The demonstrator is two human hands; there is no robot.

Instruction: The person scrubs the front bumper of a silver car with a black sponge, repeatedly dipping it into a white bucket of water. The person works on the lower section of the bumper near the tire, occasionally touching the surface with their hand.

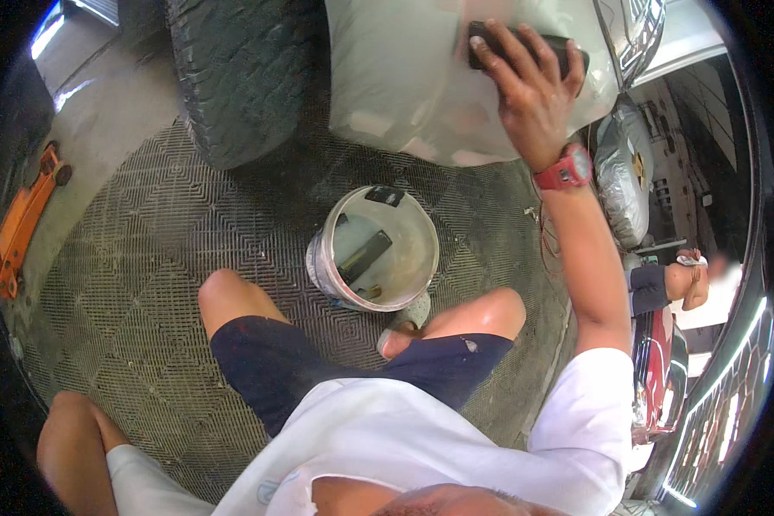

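Pressed flat, fingers spread, the right hand (529,90) holds a dark sanding block (525,45) against the white car panel (404,77) at one o'clock; a white bucket (374,249) sits centre; the left hand is out of view.

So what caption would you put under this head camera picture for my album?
Crouched beside a tyre, a person's right hand presses a dark block against a white car panel, white bucket below.

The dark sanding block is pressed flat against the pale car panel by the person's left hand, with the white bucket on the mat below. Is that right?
Not quite. The head view shows the right hand, the one with the red watch at its wrist, pressing the dark sanding block flat against the pale car panel. The left hand is out of view. The white bucket does stand on the mat below.
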